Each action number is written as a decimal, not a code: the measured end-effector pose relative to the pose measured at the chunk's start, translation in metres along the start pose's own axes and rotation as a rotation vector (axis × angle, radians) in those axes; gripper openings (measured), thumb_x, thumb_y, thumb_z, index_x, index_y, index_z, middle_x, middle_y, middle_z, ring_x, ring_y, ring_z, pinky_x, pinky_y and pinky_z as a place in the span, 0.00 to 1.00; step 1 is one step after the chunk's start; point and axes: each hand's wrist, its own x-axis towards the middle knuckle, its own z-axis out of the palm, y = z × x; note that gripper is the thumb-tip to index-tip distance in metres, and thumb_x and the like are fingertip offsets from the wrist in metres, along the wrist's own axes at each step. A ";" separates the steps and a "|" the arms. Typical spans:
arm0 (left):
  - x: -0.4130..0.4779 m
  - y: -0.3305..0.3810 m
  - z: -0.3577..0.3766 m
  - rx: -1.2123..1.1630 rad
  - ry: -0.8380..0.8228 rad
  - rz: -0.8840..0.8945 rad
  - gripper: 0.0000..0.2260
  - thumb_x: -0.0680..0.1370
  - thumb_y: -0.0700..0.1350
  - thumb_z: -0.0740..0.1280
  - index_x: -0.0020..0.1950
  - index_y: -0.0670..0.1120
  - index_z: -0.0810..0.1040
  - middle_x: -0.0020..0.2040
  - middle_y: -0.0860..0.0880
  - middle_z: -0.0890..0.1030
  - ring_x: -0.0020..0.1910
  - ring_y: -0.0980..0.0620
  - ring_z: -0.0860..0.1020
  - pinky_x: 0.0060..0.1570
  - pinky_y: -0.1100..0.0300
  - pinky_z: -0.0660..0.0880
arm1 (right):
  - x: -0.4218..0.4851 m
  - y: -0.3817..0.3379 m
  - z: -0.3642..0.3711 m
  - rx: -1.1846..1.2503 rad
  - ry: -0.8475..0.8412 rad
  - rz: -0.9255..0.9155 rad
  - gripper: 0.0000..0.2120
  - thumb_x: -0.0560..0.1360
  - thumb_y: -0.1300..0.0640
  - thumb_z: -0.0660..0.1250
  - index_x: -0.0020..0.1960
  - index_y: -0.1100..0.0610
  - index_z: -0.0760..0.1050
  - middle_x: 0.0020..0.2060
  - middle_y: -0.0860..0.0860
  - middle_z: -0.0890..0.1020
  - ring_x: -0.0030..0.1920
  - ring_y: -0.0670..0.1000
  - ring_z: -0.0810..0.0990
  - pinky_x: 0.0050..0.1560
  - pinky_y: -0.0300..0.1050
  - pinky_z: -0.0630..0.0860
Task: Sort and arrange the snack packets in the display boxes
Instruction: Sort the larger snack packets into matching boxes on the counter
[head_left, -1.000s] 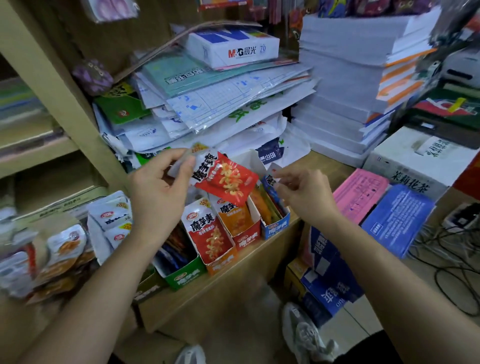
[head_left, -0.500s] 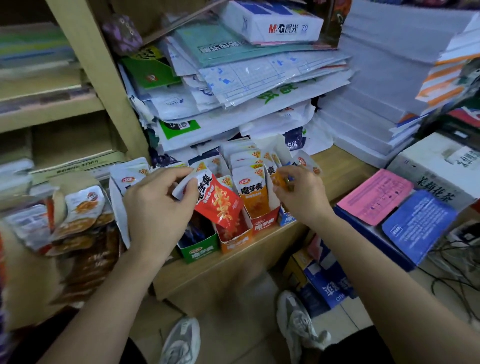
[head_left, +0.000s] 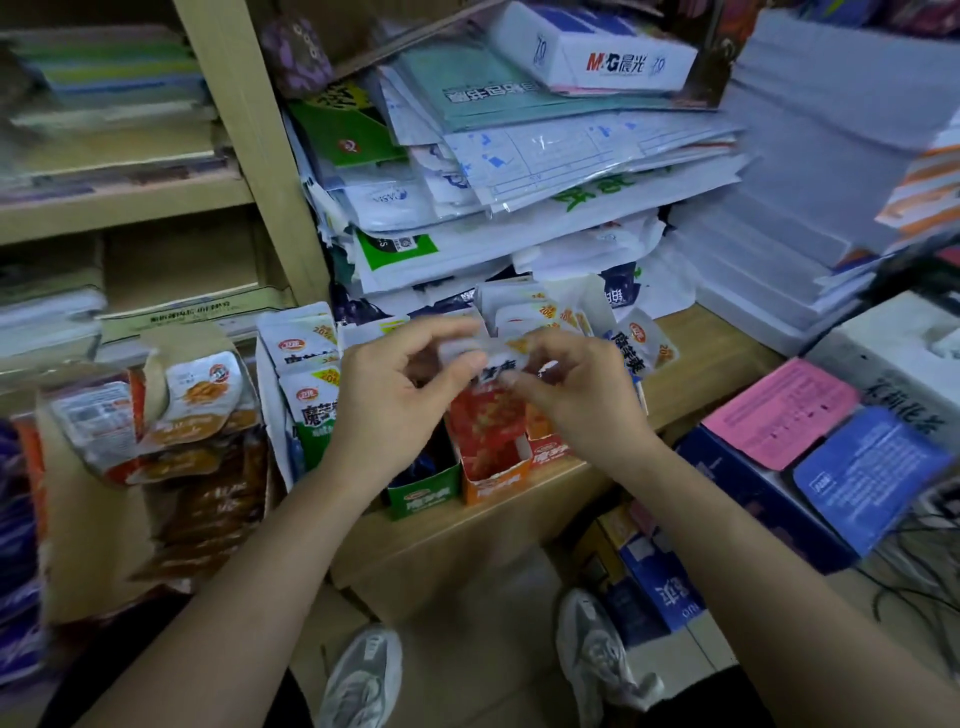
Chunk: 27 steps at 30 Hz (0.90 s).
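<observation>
Several packets (head_left: 535, 317) already stand upright in the cardboard display boxes (head_left: 550, 457), yet a loose heap (head_left: 176, 410) lies at the left, so I'd judge the sorting about midway. The left hand (head_left: 389, 400) and right hand (head_left: 576, 400) both pinch the white top seam of one red packet (head_left: 485, 423). Its lower end seems to dip into the orange box (head_left: 493, 486) (glossy, crinkly foil against matte card). The green box (head_left: 423, 493) beside it is dark inside, and I can't make out its contents.
</observation>
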 end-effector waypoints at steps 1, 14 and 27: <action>0.003 -0.002 0.003 -0.018 -0.019 -0.029 0.19 0.76 0.50 0.74 0.67 0.53 0.78 0.54 0.57 0.84 0.52 0.59 0.82 0.50 0.63 0.80 | 0.002 0.002 -0.006 0.035 0.054 0.017 0.09 0.75 0.59 0.75 0.39 0.49 0.78 0.36 0.48 0.82 0.37 0.51 0.81 0.36 0.49 0.77; 0.016 -0.023 0.055 0.719 -0.328 0.112 0.31 0.77 0.59 0.70 0.78 0.54 0.67 0.67 0.54 0.73 0.66 0.48 0.68 0.64 0.48 0.70 | 0.010 0.023 -0.068 0.062 0.659 0.176 0.08 0.76 0.54 0.73 0.43 0.57 0.78 0.37 0.57 0.82 0.39 0.62 0.82 0.38 0.62 0.80; 0.018 -0.031 0.059 0.802 -0.410 0.097 0.35 0.75 0.66 0.66 0.79 0.55 0.64 0.75 0.53 0.69 0.71 0.48 0.66 0.69 0.48 0.65 | 0.006 0.019 -0.075 0.106 0.689 0.204 0.04 0.77 0.57 0.73 0.45 0.52 0.78 0.41 0.54 0.85 0.41 0.57 0.84 0.42 0.59 0.83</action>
